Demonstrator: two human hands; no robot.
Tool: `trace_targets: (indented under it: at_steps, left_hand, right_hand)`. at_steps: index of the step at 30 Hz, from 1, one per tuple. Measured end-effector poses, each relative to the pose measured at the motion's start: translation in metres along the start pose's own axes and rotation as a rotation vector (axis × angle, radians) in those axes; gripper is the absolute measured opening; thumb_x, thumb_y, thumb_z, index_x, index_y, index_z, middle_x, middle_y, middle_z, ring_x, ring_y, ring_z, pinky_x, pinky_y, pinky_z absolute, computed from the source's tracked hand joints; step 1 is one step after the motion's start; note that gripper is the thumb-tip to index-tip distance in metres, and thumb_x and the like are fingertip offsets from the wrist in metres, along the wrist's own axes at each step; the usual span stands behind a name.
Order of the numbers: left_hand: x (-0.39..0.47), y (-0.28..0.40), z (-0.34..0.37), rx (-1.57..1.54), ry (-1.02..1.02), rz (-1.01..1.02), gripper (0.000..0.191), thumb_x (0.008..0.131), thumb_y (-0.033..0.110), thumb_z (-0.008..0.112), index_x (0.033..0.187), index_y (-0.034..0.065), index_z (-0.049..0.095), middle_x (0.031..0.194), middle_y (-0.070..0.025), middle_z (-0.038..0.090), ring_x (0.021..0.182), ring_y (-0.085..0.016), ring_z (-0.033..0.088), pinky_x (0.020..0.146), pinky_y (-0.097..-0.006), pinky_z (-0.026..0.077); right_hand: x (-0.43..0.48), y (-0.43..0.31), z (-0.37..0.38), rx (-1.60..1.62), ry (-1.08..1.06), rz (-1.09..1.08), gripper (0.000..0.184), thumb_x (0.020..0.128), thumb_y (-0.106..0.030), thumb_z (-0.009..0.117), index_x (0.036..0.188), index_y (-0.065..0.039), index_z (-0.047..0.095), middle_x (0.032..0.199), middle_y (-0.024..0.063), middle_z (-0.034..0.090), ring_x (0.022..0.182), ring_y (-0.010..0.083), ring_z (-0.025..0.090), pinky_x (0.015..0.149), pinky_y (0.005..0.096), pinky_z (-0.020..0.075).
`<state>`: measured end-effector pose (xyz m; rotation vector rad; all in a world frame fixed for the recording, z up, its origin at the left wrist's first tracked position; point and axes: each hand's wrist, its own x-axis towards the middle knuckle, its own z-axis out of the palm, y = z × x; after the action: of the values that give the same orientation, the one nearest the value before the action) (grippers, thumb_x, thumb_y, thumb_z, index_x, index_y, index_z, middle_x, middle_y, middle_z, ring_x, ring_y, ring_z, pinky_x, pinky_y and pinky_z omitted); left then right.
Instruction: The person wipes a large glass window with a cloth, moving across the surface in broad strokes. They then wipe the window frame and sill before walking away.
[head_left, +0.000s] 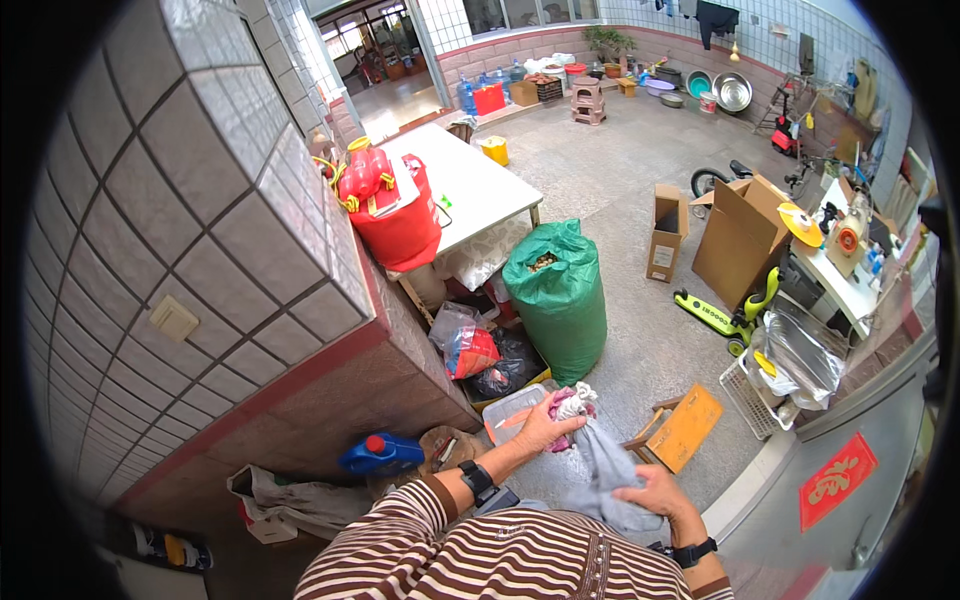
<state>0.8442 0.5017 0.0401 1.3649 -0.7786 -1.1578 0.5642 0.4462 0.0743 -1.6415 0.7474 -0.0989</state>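
Note:
My left hand (546, 429) grips one end of a grey cloth (606, 472), together with a bundle of white and magenta fabric (574, 405). Lower and to the right, my right hand (654, 491) holds the other part of the grey cloth. The cloth hangs slack between both hands. Beyond my left hand, a clear plastic container (504, 414) with orange inside lies on the floor. A green woven sack (564, 315) stands past the hands, its top open on small round pieces. A small wooden stool (686, 429) sits to the right of my hands.
A tiled wall corner (375, 319) juts out at left, beside a white table (465, 180). Bagged items (474, 351) lie under it. A blue jug (384, 454) is on the floor. At right are a green scooter (709, 315), cardboard boxes (731, 240), a white basket (750, 401) and a metal door (862, 465).

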Motion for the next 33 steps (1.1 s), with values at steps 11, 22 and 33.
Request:
trace_targets:
  at_steps: [11, 22, 33]
  left_hand:
    - [0.025, -0.02, 0.042, 0.419, 0.071, -0.012, 0.063, 0.077, 0.021, 0.084, 0.13, 0.003, 0.056, 0.113, -0.0075, 0.065, 0.106, -0.017, 0.061, 0.095, -0.0319, 0.048]
    - [0.093, 0.042, 0.039, 0.017, -0.743, -0.079, 0.075, 0.078, 0.021, 0.082, 0.142, 0.0049, 0.047, 0.14, -0.0091, 0.051, 0.129, -0.019, 0.048, 0.11, -0.0353, 0.037]
    - [0.121, 0.061, 0.037, -0.339, -0.68, -0.115, 0.081, 0.078, 0.021, 0.082, 0.145, 0.0049, 0.04, 0.133, -0.008, 0.057, 0.121, -0.019, 0.055, 0.106, -0.0348, 0.042]
  right_hand:
    - [0.065, -0.003, -0.106, -0.4, 0.577, -0.356, 0.033, 0.068, 0.0, 0.071, 0.1, 0.001, 0.065, 0.09, 0.0159, 0.064, 0.085, 0.0324, 0.065, 0.079, 0.0383, 0.0511]
    - [0.122, -0.03, -0.144, -0.221, 0.018, -0.287, 0.027, 0.065, -0.009, 0.075, 0.089, 0.002, 0.067, 0.085, 0.0118, 0.065, 0.084, 0.0263, 0.065, 0.079, 0.0332, 0.0501]
    - [0.148, -0.024, -0.09, 1.301, -0.158, -0.032, 0.089, 0.074, -0.029, 0.075, 0.147, -0.002, 0.033, 0.138, 0.0186, 0.052, 0.124, 0.0311, 0.055, 0.105, 0.0436, 0.0461]
